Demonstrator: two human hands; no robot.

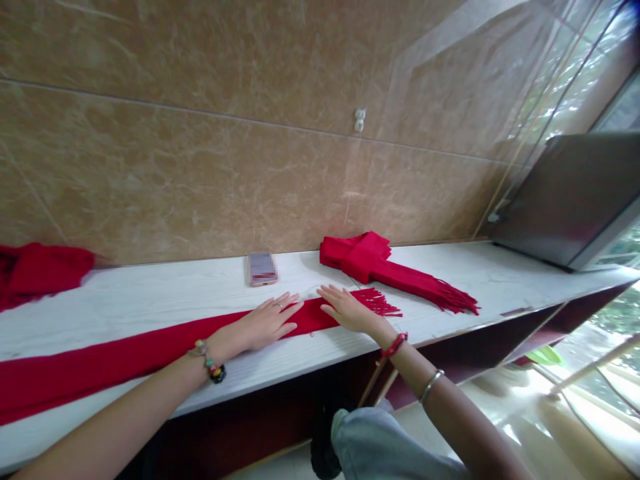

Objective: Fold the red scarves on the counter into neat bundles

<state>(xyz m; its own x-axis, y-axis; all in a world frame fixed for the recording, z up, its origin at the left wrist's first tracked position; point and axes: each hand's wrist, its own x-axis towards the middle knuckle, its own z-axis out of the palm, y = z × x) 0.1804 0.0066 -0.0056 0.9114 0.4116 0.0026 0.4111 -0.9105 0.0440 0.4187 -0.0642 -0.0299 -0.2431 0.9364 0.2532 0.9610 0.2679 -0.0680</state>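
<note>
A long red scarf (195,341) lies stretched lengthwise along the white countertop (150,293), its fringed end to the right. My left hand (267,323) rests flat on the scarf, fingers extended, a ring on one finger. Just right of it, my right hand (347,310) lies palm down near the fringe, fingers stretched out. Neither hand grips the cloth. Behind my right hand, a second red scarf (355,257) is folded and wrapped, its fringed tail pointing right.
A phone (262,269) lies on the counter near the tiled wall (225,167). More bunched red cloth (43,270) sits at the far left. A dark grey box-shaped appliance (575,200) stands at the right end. Open shelves (480,340) run beneath the counter.
</note>
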